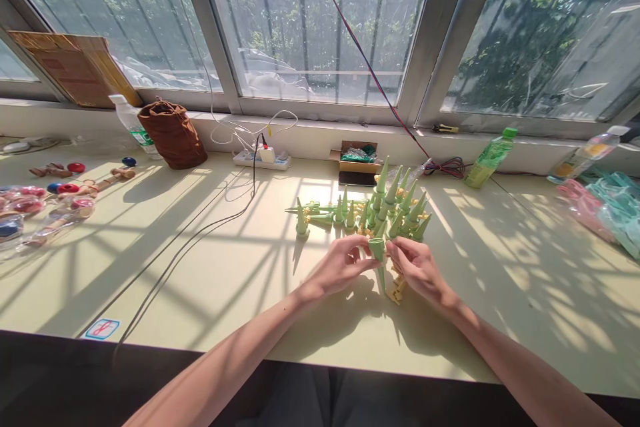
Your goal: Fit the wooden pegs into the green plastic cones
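My left hand [345, 263] pinches a light green plastic cone [377, 250] over the table, its wide open end up and its point downward. Close against that cone's right side, my right hand [419, 270] is closed at the fingertips; what sits between them is too small or hidden to name. Small pale yellow plastic pieces [397, 289] lie on the table just below the right fingers. Beyond both hands stands a cluster of similar green cones [380, 203], points up, with some lying on their sides to the left. One cone [302, 220] stands apart at the left.
At the back are a small open carton [357, 159], a power strip [263, 159] with cables, a brown pouch [173, 135] and a green bottle [491, 159]. Wooden toys with coloured balls [65, 188] lie left; pink and teal plastic items [607, 207] lie right.
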`<state>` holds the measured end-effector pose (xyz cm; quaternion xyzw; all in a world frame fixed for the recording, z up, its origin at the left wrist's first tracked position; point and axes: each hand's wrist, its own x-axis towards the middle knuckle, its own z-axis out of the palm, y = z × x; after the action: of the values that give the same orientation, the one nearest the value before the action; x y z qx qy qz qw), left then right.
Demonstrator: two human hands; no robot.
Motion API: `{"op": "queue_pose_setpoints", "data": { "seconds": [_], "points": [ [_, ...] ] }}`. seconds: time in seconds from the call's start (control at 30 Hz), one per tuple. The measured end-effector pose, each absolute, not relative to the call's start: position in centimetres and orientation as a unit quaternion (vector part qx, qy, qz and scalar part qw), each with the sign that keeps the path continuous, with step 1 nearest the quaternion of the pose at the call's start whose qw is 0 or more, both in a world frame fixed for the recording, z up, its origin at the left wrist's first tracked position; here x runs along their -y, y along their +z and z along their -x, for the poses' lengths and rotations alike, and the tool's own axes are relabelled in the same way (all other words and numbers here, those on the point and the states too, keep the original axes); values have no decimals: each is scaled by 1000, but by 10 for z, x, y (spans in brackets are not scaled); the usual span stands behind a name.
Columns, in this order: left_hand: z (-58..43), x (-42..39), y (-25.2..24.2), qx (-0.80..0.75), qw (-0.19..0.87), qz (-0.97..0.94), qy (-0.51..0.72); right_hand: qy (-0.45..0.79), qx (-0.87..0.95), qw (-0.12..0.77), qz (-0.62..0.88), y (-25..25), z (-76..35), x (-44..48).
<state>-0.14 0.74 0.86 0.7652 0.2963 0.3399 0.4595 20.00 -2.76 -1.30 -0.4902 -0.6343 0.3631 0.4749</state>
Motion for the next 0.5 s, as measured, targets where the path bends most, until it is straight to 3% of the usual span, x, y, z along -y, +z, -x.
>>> {"op": "queue_pose_setpoints", "data": {
  "seconds": [0.17, 0.5],
  "points": [
    [0, -9, 0, -265, 330, -820, 384, 416, 604, 489, 472, -11, -198, 28],
    [1, -8, -3, -220, 257, -851, 401, 461, 586, 497, 445, -2, -197, 30]
  ]
}}
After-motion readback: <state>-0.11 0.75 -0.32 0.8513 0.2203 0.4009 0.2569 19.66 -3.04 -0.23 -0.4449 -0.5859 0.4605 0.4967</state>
